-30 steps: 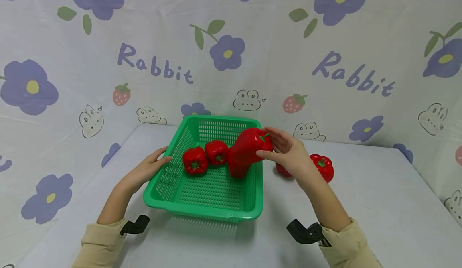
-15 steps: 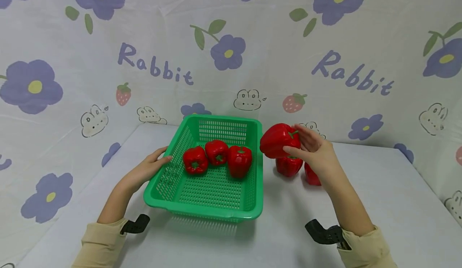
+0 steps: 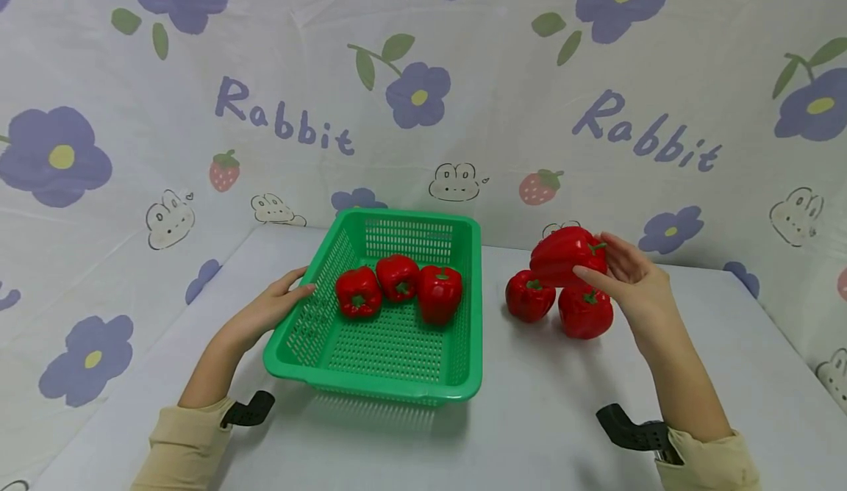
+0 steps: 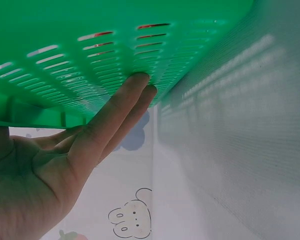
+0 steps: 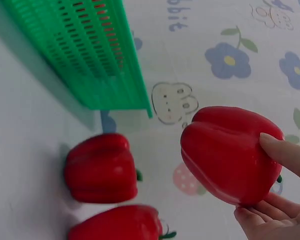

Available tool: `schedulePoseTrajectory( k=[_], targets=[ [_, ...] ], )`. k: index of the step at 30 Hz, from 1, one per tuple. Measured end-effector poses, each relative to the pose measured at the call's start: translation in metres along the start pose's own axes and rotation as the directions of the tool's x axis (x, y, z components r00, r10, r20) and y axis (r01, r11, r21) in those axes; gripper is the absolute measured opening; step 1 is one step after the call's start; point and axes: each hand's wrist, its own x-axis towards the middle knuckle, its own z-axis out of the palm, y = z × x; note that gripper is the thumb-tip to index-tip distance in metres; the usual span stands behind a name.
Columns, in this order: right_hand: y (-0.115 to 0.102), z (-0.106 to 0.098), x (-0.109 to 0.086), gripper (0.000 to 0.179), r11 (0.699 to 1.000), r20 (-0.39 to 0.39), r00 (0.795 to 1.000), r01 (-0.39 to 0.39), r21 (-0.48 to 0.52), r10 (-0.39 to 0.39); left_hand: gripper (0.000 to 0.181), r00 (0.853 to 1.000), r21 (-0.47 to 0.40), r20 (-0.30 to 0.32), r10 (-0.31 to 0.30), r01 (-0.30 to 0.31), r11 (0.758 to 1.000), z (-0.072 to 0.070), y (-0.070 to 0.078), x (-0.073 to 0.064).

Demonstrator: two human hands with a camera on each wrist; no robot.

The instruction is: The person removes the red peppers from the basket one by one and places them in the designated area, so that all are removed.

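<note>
A green plastic basket (image 3: 397, 390) stands on the table at centre with three red bell peppers lying inside. My left hand (image 3: 263, 310) holds its left side, thumb over the rim. In the left wrist view, two fingers (image 4: 115, 117) lie extended against the slotted outer wall. Off to the right, my right hand (image 3: 629, 285) grips another red bell pepper (image 3: 561, 257) by its stem end, raised above the table. The right wrist view has the thumb (image 5: 285, 152) on one side of this pepper and the fingertips beneath it.
Two more red bell peppers, a left one (image 3: 529, 297) and a right one (image 3: 586, 313), stand on the white table (image 3: 529, 417) to the right of the basket. A patterned cloth backdrop (image 3: 503, 94) rises behind the table.
My right hand has carried the held bell pepper from over the basket's right side out to the right, above the two table peppers. The left hand and basket have stayed in place.
</note>
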Motion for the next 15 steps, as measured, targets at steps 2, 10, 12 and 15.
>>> schedulePoseTrajectory(
  k=[2, 10, 12, 15],
  targets=[
    [0.006, -0.007, 0.000, 0.085, 1.000, -0.021, 1.000, -0.009, 0.005, 0.010, 0.066, 1.000, -0.004, -0.001, 0.002, -0.002, 1.000, 0.000, 0.000, 0.000],
    [0.027, -0.032, -0.003, 0.089, 0.986, -0.102, 0.990, -0.078, 0.144, 0.093, 0.066, 1.000, -0.014, 0.001, 0.016, -0.016, 1.000, 0.001, 0.000, -0.001],
    [0.032, -0.037, -0.004, 0.089, 0.983, -0.123, 0.986, -0.090, 0.163, 0.111, 0.066, 1.000, -0.011, 0.001, 0.020, -0.020, 1.000, 0.000, -0.001, 0.000],
    [0.038, -0.044, -0.006, 0.088, 0.982, -0.155, 0.979, -0.106, 0.158, 0.131, 0.067, 1.000, -0.009, 0.003, 0.027, -0.027, 1.000, 0.000, -0.003, 0.000]
  ],
)
